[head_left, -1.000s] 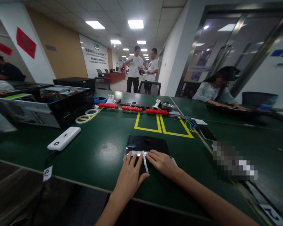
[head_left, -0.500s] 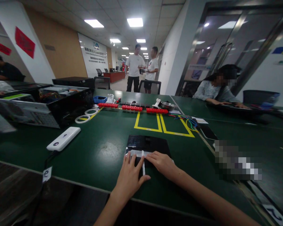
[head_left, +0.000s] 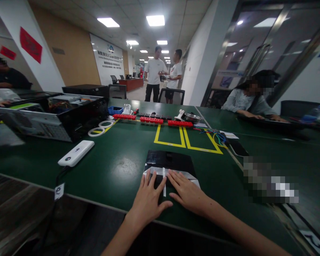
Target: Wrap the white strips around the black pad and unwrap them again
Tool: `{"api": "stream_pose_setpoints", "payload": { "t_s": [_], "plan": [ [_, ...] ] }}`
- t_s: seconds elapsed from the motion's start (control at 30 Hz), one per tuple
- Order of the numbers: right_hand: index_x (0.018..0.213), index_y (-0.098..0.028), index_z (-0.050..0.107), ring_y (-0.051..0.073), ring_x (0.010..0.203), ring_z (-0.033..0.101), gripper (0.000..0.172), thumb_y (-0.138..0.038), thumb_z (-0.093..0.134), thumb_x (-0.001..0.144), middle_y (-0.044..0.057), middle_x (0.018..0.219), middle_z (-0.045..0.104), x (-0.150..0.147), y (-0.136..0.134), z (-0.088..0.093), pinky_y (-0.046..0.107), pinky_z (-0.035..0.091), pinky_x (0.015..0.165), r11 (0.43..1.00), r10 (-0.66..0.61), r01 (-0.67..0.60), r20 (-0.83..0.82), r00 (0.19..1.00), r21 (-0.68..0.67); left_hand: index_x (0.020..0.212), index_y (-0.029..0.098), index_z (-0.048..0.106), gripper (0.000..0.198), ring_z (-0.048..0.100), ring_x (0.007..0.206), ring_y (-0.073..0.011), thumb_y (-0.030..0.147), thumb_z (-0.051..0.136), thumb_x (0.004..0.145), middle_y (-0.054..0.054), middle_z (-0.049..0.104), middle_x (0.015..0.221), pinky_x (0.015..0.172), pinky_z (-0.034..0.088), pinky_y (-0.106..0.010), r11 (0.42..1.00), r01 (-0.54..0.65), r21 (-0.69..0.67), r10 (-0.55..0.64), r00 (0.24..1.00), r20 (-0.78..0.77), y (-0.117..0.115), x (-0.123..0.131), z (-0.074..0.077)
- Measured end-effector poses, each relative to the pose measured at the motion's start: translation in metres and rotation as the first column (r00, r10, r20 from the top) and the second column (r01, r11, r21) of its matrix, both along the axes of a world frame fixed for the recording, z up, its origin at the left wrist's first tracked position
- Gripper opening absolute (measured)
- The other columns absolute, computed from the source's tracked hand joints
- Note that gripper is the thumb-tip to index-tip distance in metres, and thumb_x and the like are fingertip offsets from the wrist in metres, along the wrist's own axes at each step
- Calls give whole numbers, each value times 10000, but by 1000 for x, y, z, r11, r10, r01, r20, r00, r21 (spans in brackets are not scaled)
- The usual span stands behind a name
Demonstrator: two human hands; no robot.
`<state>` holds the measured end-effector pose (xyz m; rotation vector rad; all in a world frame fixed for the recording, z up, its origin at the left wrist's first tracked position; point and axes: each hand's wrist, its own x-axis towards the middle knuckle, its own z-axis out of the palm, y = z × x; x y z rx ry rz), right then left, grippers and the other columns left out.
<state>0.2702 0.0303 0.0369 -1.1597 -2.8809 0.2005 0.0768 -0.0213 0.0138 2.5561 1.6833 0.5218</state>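
Observation:
A flat black object with a silver-grey band across it lies on the green table in front of me. A narrow white strip runs down its middle, between my hands. My left hand rests on its lower left part with fingers spread. On the right part lies my right hand, fingers stretched out and thumb apart, its fingertips on the band. Neither hand is closed around anything. The object's lower part is partly hidden under both hands.
An open computer case stands at the left, near a white power bank with a cable. White rings, red strips and coloured wires lie farther back. A phone is at the right. People are in the background.
My right hand has flattened and spread its fingers and thumb, and more of the silver-grey band shows. My left hand stays on the left part. The view has shifted slightly.

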Motion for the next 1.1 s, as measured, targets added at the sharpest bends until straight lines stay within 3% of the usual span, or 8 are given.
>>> {"api": "stream_pose_setpoints", "payload": {
  "t_s": [0.1, 0.27, 0.37, 0.47, 0.63, 0.73, 0.8, 1.1],
  "plan": [
    [1399, -63, 332, 282, 1346, 244, 628, -444, 384, 903, 181, 1458, 265, -2, -2, 2, 469, 251, 1093, 1000, -26, 26, 1, 1000, -3, 1409, 230, 343, 760, 143, 1358, -426, 679, 400, 799, -191, 290, 1472, 1024, 242, -609, 1000, -10, -25, 10, 1000, 5, -1, 2, 2],
    [1305, -138, 482, 240, 1240, 445, 466, -378, 343, 930, 135, 1352, 475, -5, 1, 21, 420, 364, 1027, 1000, -23, 23, -66, 998, 2, 1432, 288, 268, 695, 181, 1364, -380, 611, 425, 836, -159, 303, 1476, 1029, 241, -603, 999, 0, -48, 2, 999, 47, -3, -2, 13],
    [1200, -164, 566, 213, 1099, 563, 365, -297, 365, 926, 103, 1214, 601, -14, 8, 35, 368, 435, 947, 997, -51, 56, -97, 994, 47, 1453, 287, 176, 631, 228, 1372, -286, 480, 415, 902, -122, 282, 1494, 1062, 238, -542, 1000, -6, -12, 8, 989, 145, -2, -21, 21],
    [1124, -146, 608, 214, 1040, 586, 315, -231, 396, 908, 115, 1139, 634, -29, 20, 43, 359, 444, 916, 985, -70, 87, -115, 991, 147, 1418, 251, 281, 485, 332, 1334, -217, 355, 343, 948, -101, 373, 1451, 1087, 236, -482, 989, -143, 48, 126, 958, 257, 2, -51, 20],
    [1302, -144, 482, 272, 1279, 378, 489, -363, 521, 867, 144, 1378, 443, -55, 43, 36, 454, 287, 1057, 986, 145, -138, -74, 987, 90, 1275, 191, 489, 380, 475, 1234, -233, 310, 373, 932, -102, 554, 1301, 1065, 291, -483, 941, -328, 82, 289, 907, 306, 8, -95, -6],
    [1418, -167, 312, 353, 1363, 148, 785, -571, 548, 787, 158, 1486, 236, -61, 51, 24, 571, 168, 1067, 983, 171, -170, 8, 985, -70, 1230, 173, 528, 363, 517, 1194, -237, 303, 369, 931, -110, 591, 1256, 1048, 323, -481, 923, -372, 96, 326, 891, 316, 7, -106, -20],
    [1439, -174, 256, 352, 1371, 74, 834, -639, 486, 786, 151, 1503, 172, -58, 54, 19, 582, 120, 1070, 977, 172, -167, 24, 985, -130, 1224, 168, 533, 361, 520, 1192, -229, 298, 366, 931, -104, 597, 1250, 1049, 329, -469, 924, -368, 101, 320, 893, 317, 6, -106, -24],
    [1436, -249, 260, 293, 1385, 50, 788, -622, 504, 785, 85, 1517, 141, -3, 61, 30, 545, 51, 1091, 960, 90, -91, -15, 996, -266, 1215, 183, 550, 358, 548, 1159, -218, 304, 380, 924, -84, 614, 1230, 1050, 346, -436, 918, -373, 135, 321, 898, 301, 2, -103, -20]
  ]
}}
